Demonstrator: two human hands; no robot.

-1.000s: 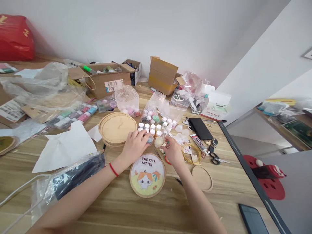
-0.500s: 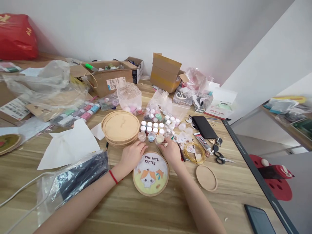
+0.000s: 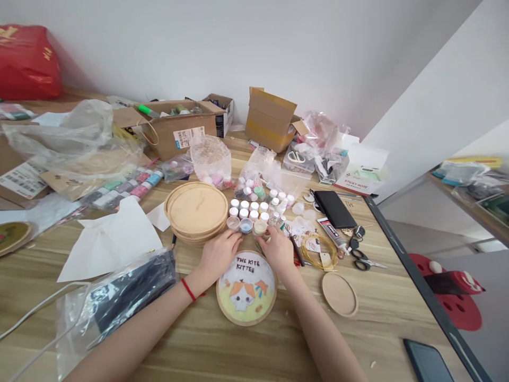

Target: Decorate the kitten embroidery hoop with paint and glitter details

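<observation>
A round wooden hoop [image 3: 246, 297] with a kitten picture and the words "THE KITE KITTEN" lies flat on the table in front of me. My left hand [image 3: 218, 255] rests at its upper left rim, fingers curled on the rim; a red band circles that wrist. My right hand [image 3: 277, 250] sits at the upper right rim, fingers pinched round something small that I cannot make out. Just beyond my fingertips stand three small open pots: a pale one [image 3: 233, 223], a blue one [image 3: 246, 226] and a yellowish one [image 3: 260, 227].
Behind the pots are rows of white-capped bottles [image 3: 254, 207] and a stack of round wooden boards [image 3: 196, 209]. To the right lie a glue tube [image 3: 330, 233], scissors [image 3: 361, 261], gold wire [image 3: 314, 248], a wooden coaster [image 3: 340, 293] and a phone [image 3: 427, 363]. Cardboard boxes [image 3: 270, 119] and plastic bags crowd the back and left.
My left hand set the blue pot down beside the other pots and drew back to the hoop's rim. My right hand shifted slightly to the hoop's upper right.
</observation>
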